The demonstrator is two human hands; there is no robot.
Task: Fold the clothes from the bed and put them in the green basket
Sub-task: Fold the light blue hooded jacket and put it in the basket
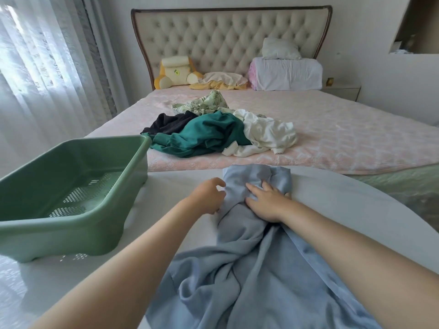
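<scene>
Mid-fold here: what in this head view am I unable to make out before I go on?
Blue garment: head view, its lower part runs off the bottom edge, so its kind is unclear.
Left hand: head view, its own curled fingers hide whether it pinches the cloth.
Black garment: head view, partly hidden by the teal garment, shape unclear.
Green basket: head view, left end cut off by the frame edge.

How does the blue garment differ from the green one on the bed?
The blue garment is pale, on the white surface, with the left hand and right hand on it. The green garment is deep teal, in a heap on the bed, untouched. Both are crumpled.
</scene>
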